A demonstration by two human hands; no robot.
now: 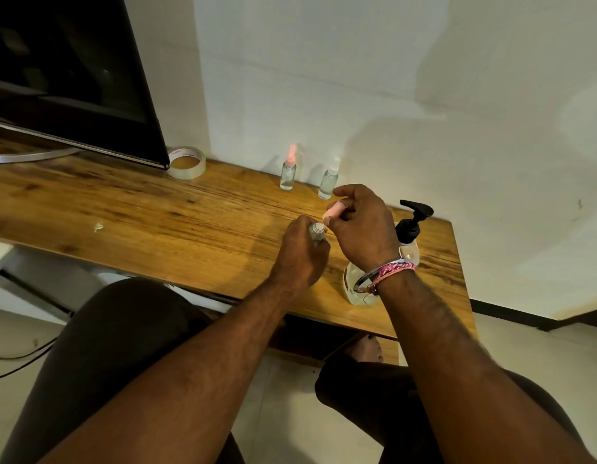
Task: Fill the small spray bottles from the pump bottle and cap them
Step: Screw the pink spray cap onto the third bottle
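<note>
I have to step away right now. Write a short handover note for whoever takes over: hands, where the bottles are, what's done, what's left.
Left hand grips a small uncapped bottle upright above the table.
Right hand pinches a pink cap just beside that bottle's open neck.
Pump bottle stands behind the right wrist, partly hidden.
Done: two capped spray bottles stand at the wall, one with a pink top, one with a clear top.
Left: seat the pink cap on the held bottle and set it down. Its fill level is hidden by the fingers, so check it first.

Dim warm light, soft wall [357, 78] shadows, wide-angle edge bending, slight blur.
</note>
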